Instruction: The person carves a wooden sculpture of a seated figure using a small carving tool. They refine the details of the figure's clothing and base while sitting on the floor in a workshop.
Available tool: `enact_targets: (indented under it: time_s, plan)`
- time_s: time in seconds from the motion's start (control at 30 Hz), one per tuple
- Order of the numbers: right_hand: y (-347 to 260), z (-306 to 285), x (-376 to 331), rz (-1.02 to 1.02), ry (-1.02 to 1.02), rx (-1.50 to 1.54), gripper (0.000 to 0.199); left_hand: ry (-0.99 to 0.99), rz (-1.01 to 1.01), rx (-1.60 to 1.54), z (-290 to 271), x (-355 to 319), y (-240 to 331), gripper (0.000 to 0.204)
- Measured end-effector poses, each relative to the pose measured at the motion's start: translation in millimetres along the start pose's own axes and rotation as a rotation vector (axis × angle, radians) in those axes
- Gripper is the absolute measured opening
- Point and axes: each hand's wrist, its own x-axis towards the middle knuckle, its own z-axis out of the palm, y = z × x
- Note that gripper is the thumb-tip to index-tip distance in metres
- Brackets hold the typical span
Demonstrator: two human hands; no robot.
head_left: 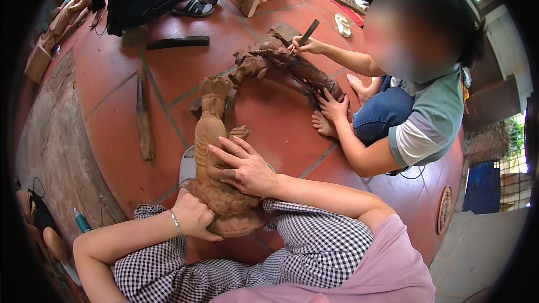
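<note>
Red tiled floor (286,146) below. Checked trousers (323,247) worn. Carved wooden figure (209,130) located between the knees. Right hand (247,169) laid on its side, fingers apart. Left hand (193,213): grip clamped on its base. Silver bracelet (176,223), left wrist.

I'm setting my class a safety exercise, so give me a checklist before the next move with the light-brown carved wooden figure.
1. Left hand at the carved wooden figure's base: ok, touching.
2. Right hand against the figure's body: ok, touching.
3. Figure's underside supported: cannot tell, hidden.
4. Red tiled floor free of loose pieces: not ok; long brown wooden bar and flat black bar lie there.
5. Slim dark tool in a co-worker's hand away from the figure: ok.
</note>
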Motion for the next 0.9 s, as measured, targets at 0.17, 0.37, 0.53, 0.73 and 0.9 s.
enact_targets:
  time_s: [0.17,0.37,0.53,0.73,0.9]
  plan:
    - [-0.4,-6.9,-22.2,0.009,0.033,0.002,0.034,-0.052,-0.045,0.006,-15.3,0.3,8.5,0.073]
    - [-1.2,-7.9,7.8,-0.053,0.021,-0.056,0.035,-0.084,-0.042,0.004,-11.4,3.0,6.5,0.068]
    - [-8.3,-5.7,-11.5,-0.032,0.044,-0.057,0.034,-0.079,-0.046,0.002,-12.7,-6.6,6.0,0.070]
    - [2.9,3.1,5.4,-0.073,0.042,-0.071,0.034,-0.018,-0.005,0.003,-6.9,-2.3,2.4,0.068]
    - [5.7,-0.1,-12.1,-0.038,0.079,0.032,0.035,-0.126,-0.045,0.034,-21.9,2.9,10.0,0.066]
